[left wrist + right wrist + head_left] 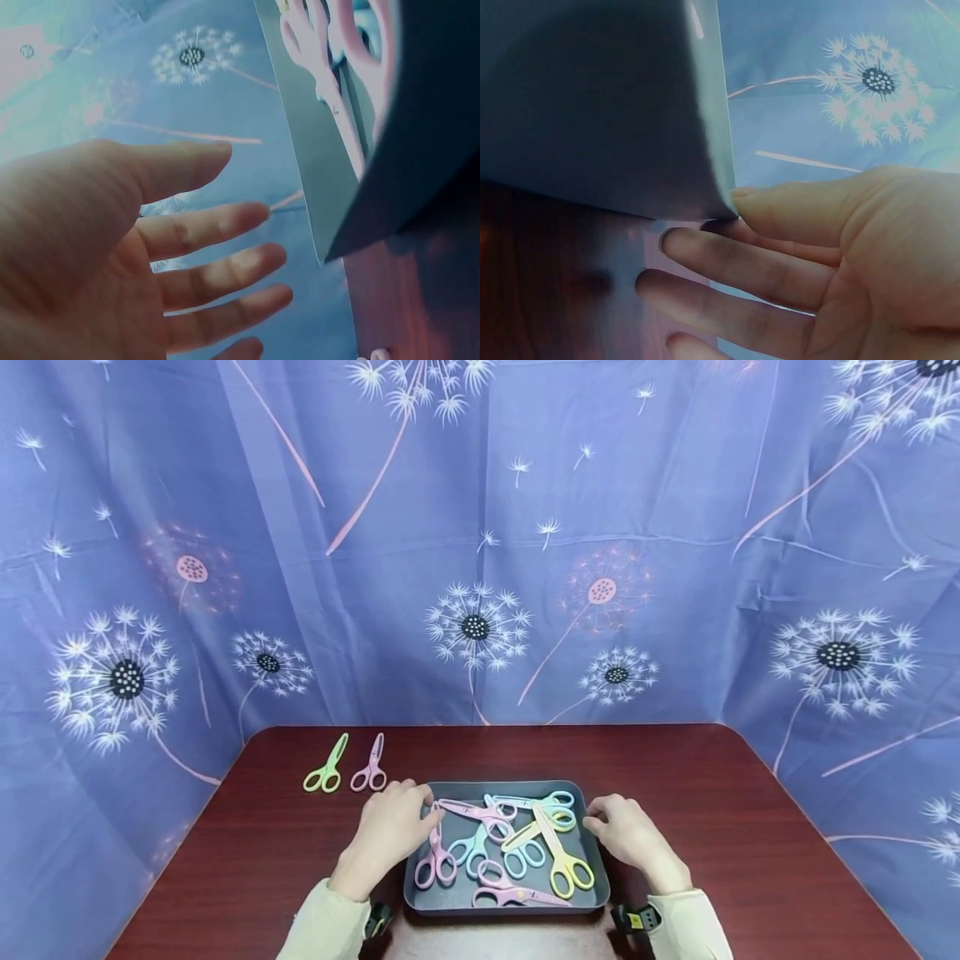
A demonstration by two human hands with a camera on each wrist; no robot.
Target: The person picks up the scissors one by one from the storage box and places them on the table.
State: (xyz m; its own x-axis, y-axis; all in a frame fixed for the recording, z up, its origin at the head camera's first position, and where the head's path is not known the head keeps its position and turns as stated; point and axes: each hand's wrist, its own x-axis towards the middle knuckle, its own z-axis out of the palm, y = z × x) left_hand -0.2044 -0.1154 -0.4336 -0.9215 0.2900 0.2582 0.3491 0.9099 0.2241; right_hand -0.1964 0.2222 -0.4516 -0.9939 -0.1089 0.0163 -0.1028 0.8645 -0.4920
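Note:
A dark grey tray (510, 910) lies on the table, holding several scissors: pink scissors (517, 896), light blue scissors (474, 845) and yellow scissors (564, 862), some overlapping. At the tray's back left corner is my left hand (390, 827); its wrist view shows thumb and fingers spread apart, with nothing between them. My right hand (633, 835) is beside the tray's right side. In the right wrist view its thumb lies against or just by the tray's corner, fingers loosely extended; whether they touch the tray I cannot tell.
Green scissors (327, 771) and pale purple scissors (372, 765) lie side by side on the table's back left, beyond my left hand. The dark red-brown table (750, 827) ends at a blue curtain (375, 610) with dandelion prints, which stands behind and along both sides.

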